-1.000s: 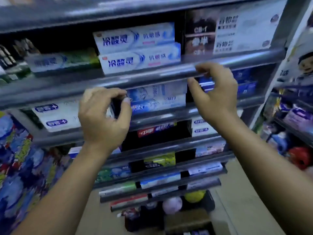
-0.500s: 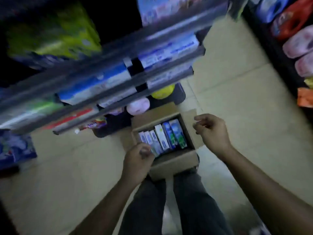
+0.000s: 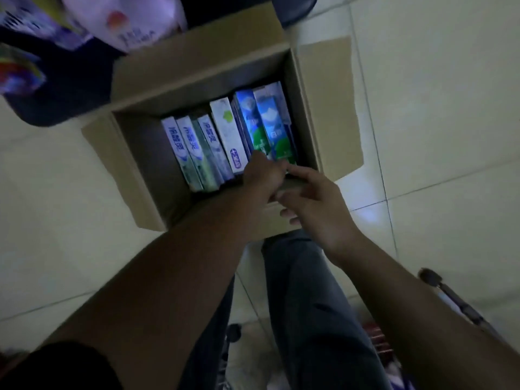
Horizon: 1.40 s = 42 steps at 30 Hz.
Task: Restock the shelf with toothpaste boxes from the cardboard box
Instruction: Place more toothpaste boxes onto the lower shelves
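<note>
- Step in hand: picking stock; the cardboard box [image 3: 197, 60] sits open on the floor [image 3: 436, 108] at 12 o'clock from the person's knees; the shelf itself is out of view
- Task's thing: toothpaste boxes [image 3: 225, 133] stand on edge in a row inside the carton, running from 9 to 3 o'clock; white-and-green ones at the 9 o'clock end, one white in the middle, a blue-green pair [image 3: 270, 128] at the 3 o'clock end
- Left hand [image 3: 263, 175]: reaches in over the near wall, knuckles up, at the near ends of the blue-green pair; its fingers are hidden under the back of the hand; cannot tell whether they are apart or clamped on a carton
- Right hand [image 3: 318, 209]: at the carton's near rim, 6 o'clock side; thumb lies over the rim, fingers [image 3: 285, 197] curl against the outer face; reads as a steadying hold on the cardboard
- Next move, as judged: close on one or two cartons by their near ends, draw them straight up so the neighbours do not topple, then rise and turn to the shelf
- Hard to make out: dim light and blur; print on the cartons is only partly legible; the carton's bottom and any lower layer are hidden; packages [image 3: 132, 21] at 11 o'clock are cut off by the frame; a dark rod-like object at 4 o'clock is unidentifiable
</note>
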Available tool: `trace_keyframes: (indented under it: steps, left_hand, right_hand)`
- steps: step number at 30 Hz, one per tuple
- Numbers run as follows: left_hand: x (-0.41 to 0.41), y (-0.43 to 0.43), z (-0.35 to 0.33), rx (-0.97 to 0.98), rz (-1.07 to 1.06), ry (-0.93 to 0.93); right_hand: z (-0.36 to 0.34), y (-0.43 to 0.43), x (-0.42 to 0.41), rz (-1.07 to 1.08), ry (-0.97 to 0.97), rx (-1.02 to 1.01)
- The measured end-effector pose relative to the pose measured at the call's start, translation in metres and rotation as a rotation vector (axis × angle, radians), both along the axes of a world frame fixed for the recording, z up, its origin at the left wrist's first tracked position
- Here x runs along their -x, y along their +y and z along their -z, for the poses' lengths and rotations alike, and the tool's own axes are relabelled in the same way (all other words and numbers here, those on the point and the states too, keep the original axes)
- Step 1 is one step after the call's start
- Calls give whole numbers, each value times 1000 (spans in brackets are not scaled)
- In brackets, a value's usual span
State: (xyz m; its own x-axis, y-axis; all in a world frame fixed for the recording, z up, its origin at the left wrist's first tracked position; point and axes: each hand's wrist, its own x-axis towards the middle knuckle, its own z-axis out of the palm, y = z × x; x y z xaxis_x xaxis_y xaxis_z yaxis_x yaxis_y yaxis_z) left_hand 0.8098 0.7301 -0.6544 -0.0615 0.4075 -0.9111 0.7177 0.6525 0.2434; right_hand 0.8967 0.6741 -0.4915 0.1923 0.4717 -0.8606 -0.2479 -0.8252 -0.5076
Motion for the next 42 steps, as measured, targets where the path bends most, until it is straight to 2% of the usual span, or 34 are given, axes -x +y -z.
trace_keyframes:
  steps: [3, 7, 9, 12, 15, 17, 20, 24, 26, 27, 29, 31, 33, 35, 37, 42]
  left_hand:
    - [-16, -8, 49, 108, -139, -24]
    - [-29, -12, 75, 154, -325, -47]
    - [-29, -9, 75, 128, -311, -44]
    - [-19, -4, 67, 118, -183, -27]
    - [-3, 1, 49, 34, -173, -66]
    - [12, 7, 24, 19, -194, -155]
    - [42, 14, -26, 148, -222, -368]
    - [76, 19, -85, 339, -41, -667]
    - [84, 22, -94, 390, 61, -730]
    - [86, 25, -91, 393, 53, -699]
    - [79, 31, -76, 352, -141, -545]
    - [63, 35, -41, 179, -335, -298]
    - [45, 36, 0, 33, -263, -72]
    - [24, 30, 34, 25, -232, -30]
    - [4, 21, 58, 28, -291, -31]
    - [-31, 10, 87, 25, -613, 72]
  right_hand:
    - [21, -6, -7, -28, 55, 12]
    - [43, -14, -19, -16, 53, -4]
    - [46, -14, -23, -18, 48, 11]
    - [45, -9, -25, -26, 29, 54]
    - [42, 4, -26, 19, -25, 87]
    - [42, 13, -29, 21, -136, 117]
    - [41, 29, -30, 50, -246, 117]
    - [36, 47, -28, 155, -98, 78]
    - [35, 47, -32, 171, -38, 38]
    - [35, 46, -35, 186, -32, 20]
    - [35, 41, -43, 218, -69, 8]
    - [37, 36, -50, 247, -126, 13]
    - [40, 29, -58, 248, -156, 23]
    - [44, 22, -64, 227, -154, 23]
    - [48, 17, -69, 217, -141, 17]
    - [59, 13, -72, 222, -132, 32]
